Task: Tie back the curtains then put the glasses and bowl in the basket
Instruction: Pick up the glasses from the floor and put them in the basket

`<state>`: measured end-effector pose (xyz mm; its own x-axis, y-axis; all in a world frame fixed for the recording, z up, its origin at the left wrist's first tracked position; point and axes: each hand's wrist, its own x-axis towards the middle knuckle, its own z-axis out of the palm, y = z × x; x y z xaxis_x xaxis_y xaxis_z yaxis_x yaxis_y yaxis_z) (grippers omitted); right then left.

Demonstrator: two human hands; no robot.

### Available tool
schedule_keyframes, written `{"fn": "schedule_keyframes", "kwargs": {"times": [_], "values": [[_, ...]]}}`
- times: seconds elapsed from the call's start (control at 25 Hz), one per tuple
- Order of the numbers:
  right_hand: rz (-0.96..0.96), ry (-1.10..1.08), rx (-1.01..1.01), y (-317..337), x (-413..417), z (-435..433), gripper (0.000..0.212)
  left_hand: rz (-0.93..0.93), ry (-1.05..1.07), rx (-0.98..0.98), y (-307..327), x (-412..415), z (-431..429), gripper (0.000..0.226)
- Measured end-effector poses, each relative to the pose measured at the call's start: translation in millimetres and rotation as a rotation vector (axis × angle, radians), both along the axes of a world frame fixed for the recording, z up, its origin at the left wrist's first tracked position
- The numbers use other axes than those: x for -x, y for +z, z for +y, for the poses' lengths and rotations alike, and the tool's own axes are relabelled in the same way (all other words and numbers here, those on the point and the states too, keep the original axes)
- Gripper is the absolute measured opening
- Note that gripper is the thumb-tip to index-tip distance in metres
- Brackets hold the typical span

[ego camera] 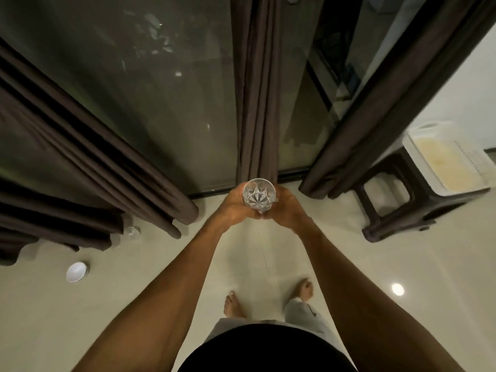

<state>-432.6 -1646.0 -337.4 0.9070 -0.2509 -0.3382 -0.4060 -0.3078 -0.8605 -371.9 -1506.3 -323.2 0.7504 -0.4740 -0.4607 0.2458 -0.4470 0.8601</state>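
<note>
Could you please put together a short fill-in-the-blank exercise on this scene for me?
1. The left hand and right hand grip one cut glass in front of the ____ curtain.
2. The white bowl rests on the ____.
3. The white basket sits on a dark ____.
Missing words: middle; floor; stool.

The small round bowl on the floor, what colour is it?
The small round bowl is white, seen in the head view.
</note>
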Motion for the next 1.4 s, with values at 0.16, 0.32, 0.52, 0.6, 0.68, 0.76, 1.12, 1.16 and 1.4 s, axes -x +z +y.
{"fn": "schedule_keyframes", "kwargs": {"times": [0.16,0.32,0.52,0.6,0.68,0.76,1.12,1.16,1.4], "values": [[0.002,-0.102,0.018,0.0,47.7,-36.8,0.061,-0.042,-0.138,-0.013,-1.6,31.6,-44.8,0.082],[0.034,-0.124,0.079,3.6,100.0,-96.4,0.062,-0.062,-0.242,-0.053,-3.4,74.5,-114.2,0.082],[0.031,-0.242,0.161,6.1,180.2,-177.0,0.063,-0.068,-0.341,-0.092,-8.4,141.1,-208.5,0.086],[0.062,-0.305,0.137,9.7,212.5,-209.3,0.064,-0.071,-0.397,-0.087,-7.2,168.6,-245.9,0.089],[0.096,-0.366,0.118,9.1,238.0,-240.0,0.072,-0.092,-0.451,-0.072,-3.6,189.8,-279.7,0.086],[0.109,-0.394,0.134,13.8,255.8,-263.8,0.076,-0.096,-0.500,-0.066,-2.8,203.2,-310.6,0.081],[0.129,-0.640,0.019,18.3,275.5,-369.1,0.070,-0.110,-0.728,-0.102,-11.8,201.8,-445.0,0.084],[0.128,-0.660,0.020,18.6,273.2,-381.6,0.067,-0.107,-0.752,-0.089,-11.3,198.4,-460.2,0.083],[0.113,-0.701,0.054,27.6,264.2,-461.0,0.063,-0.169,-0.845,-0.093,-1.0,184.4,-549.6,0.086]]}}
